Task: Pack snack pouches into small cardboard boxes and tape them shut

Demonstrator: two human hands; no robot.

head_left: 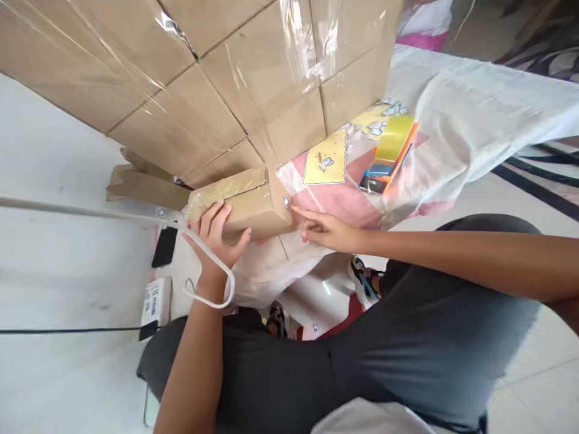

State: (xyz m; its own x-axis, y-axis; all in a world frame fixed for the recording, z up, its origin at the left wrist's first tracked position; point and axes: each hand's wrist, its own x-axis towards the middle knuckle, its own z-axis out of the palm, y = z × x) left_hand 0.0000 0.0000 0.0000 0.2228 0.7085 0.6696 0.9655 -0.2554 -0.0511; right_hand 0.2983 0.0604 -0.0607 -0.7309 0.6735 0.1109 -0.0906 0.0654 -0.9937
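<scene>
A cardboard box (pixel 253 212) under the spread left hand (pixel 217 238), just beside the empty, pointing right hand (pixel 326 230), seems light and stiff, best held by its long sides.

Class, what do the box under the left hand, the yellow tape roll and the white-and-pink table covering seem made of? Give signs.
Box: matte brown cardboard, by its stiff, straight folds; the glossy strip along its top looks like clear plastic tape.
Tape roll: probably plastic film, smooth and evenly coloured.
Table covering: perhaps cloth, given its soft wrinkles, though thin plastic is possible.
</scene>
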